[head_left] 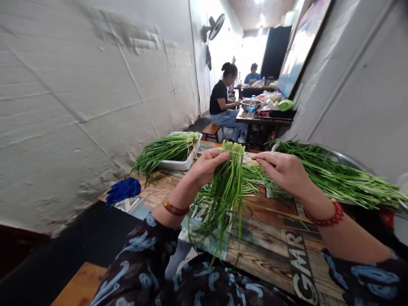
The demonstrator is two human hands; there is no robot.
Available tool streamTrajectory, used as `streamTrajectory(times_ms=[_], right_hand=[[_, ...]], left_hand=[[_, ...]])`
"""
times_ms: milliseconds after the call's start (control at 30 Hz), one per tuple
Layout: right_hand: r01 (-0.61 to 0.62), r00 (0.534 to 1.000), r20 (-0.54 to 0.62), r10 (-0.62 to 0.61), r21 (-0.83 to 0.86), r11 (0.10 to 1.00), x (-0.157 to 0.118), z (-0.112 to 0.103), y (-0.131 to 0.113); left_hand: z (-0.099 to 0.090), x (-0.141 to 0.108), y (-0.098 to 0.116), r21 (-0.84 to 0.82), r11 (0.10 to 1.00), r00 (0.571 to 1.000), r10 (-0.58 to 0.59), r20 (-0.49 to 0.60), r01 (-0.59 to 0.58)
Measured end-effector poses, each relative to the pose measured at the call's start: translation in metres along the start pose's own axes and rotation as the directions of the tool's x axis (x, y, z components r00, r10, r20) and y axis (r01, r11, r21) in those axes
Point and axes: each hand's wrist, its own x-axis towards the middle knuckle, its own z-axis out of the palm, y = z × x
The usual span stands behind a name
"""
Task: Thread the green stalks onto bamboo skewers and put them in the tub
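A bunch of garlic chives (230,182) hangs over the table, cut white-green ends up and leaves trailing down. My left hand (208,163) is closed around it just below the cut ends. My right hand (280,170) is pinched on a thin skewer (250,156), which runs across toward the stems; its far part is hidden among them. Loose chives (251,178) lie on the table behind the bunch. To the left, a white tray (178,165) holds more chives (172,146), with thin stick ends showing at its right side.
A large metal basin (347,157) heaped with chives (344,178) stands at the right. Blue gloves (123,191) lie on the left corner of the wood-patterned table (261,238). Farther back, a person in black (219,97) sits at another table with a metal bowl (251,105).
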Motion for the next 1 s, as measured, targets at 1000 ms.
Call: streamTrajectory(times_ms=[1000], right_hand=[[0.1, 0.988, 0.126, -0.086, -0.108, 0.989, 0.011, -0.005, -0.042]], left_hand=[[0.008, -0.024, 0.003, -0.28, 0.952, 0.984, 0.081, -0.157, -0.123]])
